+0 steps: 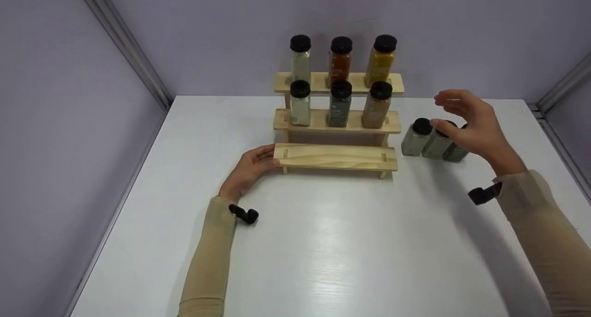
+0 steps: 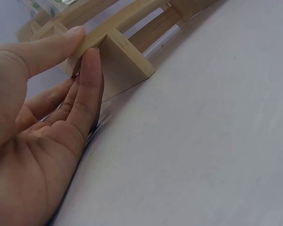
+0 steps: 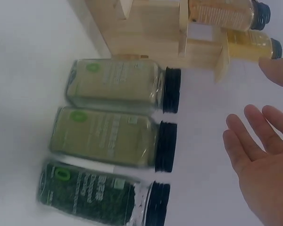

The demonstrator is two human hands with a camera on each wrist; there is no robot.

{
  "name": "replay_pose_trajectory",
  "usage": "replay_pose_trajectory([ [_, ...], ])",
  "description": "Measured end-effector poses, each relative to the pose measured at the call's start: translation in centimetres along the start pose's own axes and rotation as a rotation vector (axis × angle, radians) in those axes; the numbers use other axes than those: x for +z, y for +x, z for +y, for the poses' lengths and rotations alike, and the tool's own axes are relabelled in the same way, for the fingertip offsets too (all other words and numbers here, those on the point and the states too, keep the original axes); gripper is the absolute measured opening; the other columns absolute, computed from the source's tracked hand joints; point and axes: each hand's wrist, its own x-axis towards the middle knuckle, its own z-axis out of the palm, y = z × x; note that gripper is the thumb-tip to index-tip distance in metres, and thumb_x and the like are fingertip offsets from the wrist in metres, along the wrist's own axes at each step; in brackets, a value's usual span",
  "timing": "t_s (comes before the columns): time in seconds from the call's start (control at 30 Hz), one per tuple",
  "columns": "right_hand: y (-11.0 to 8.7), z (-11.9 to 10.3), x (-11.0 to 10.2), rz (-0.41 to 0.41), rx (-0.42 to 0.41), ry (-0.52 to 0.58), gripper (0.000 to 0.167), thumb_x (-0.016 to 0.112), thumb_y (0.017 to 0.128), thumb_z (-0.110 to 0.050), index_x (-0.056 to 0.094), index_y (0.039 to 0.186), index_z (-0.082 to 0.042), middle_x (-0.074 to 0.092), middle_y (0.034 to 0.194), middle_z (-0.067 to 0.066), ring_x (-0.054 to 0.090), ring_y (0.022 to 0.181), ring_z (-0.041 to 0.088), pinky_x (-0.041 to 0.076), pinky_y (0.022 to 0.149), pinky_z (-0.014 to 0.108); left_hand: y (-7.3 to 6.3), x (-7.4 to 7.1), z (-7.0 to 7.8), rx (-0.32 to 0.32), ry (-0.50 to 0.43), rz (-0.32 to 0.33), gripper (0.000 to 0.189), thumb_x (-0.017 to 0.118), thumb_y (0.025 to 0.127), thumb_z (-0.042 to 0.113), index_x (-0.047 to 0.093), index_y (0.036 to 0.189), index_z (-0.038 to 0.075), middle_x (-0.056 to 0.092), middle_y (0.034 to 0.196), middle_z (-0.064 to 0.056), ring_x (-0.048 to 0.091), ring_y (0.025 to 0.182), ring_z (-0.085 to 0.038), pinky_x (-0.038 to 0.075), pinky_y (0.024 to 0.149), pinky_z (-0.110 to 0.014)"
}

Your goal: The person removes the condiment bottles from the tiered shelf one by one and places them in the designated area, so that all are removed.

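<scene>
My left hand [image 1: 247, 171] grips the left end of the lowest step of a three-tier wooden spice rack [image 1: 334, 157]. In the left wrist view, the thumb lies on top of the step's end and fingers [image 2: 88, 89] are against its underside. My right hand [image 1: 480, 128] is raised at the right, holding nothing, its fingers apart. Below and beside it, three black-capped spice jars stand in a row on the table: a pale green jar [image 3: 115, 84], a second pale green jar [image 3: 104, 137] and a jar of dark green flakes [image 3: 89, 194].
The upper tier bears a pale jar [image 1: 301, 63], a red-brown jar [image 1: 340, 65] and a yellow jar [image 1: 381, 63]. On the middle tier stand a pale jar [image 1: 300, 108], a dark jar [image 1: 340, 109] and a tan jar [image 1: 376, 110]. Walls enclose the white table [image 1: 295, 243] behind and at both sides.
</scene>
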Motion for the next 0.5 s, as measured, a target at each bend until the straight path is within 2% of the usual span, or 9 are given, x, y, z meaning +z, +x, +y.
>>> replay_pose_trajectory([
  [0.07,0.6,-0.5,0.9,-0.017,0.008,-0.006,0.057,0.08,0.092,0.005,0.059,0.145,0.0,0.063,0.134,-0.009,0.061,0.126,0.003,0.049,0.109,0.013,-0.2,-0.2,-0.1,-0.002,-0.003,0.001,0.062,0.074,0.103,0.01,0.047,0.158,0.0,0.055,0.155,-0.02,0.06,0.137,-0.028,0.056,0.111,-0.033],
  [0.17,1.4,-1.4,2.1,-0.044,0.018,-0.006,0.058,0.081,0.093,0.001,0.059,0.147,-0.003,0.065,0.137,0.002,0.062,0.127,0.007,0.049,0.111,0.015,-0.4,-0.3,-0.1,0.003,0.0,-0.001,0.061,0.072,0.104,0.009,0.046,0.158,-0.001,0.054,0.156,-0.021,0.061,0.135,-0.028,0.056,0.111,-0.033],
  [0.3,2.4,-2.3,3.2,-0.078,0.045,-0.007,0.059,0.081,0.094,-0.002,0.058,0.148,-0.006,0.062,0.143,0.017,0.062,0.133,0.02,0.049,0.114,0.019,-0.2,-0.2,0.1,0.021,0.012,-0.011,0.061,0.071,0.104,0.009,0.046,0.159,-0.001,0.053,0.156,-0.022,0.061,0.136,-0.028,0.056,0.111,-0.034],
  [0.4,3.1,-2.8,3.8,-0.103,0.066,0.006,0.059,0.081,0.095,-0.005,0.057,0.149,-0.006,0.06,0.146,0.018,0.06,0.136,0.031,0.049,0.117,0.024,0.0,-0.1,0.0,0.022,0.017,-0.012,0.061,0.07,0.104,0.008,0.045,0.159,-0.001,0.053,0.157,-0.021,0.06,0.136,-0.028,0.056,0.111,-0.034],
  [0.5,3.8,-3.0,4.4,-0.124,0.077,0.016,0.06,0.081,0.095,-0.007,0.056,0.15,-0.006,0.061,0.147,0.016,0.06,0.136,0.035,0.049,0.118,0.029,0.0,-0.1,0.0,0.02,0.036,-0.005,0.06,0.071,0.104,0.009,0.047,0.158,0.0,0.054,0.156,-0.02,0.06,0.136,-0.027,0.056,0.11,-0.032],
])
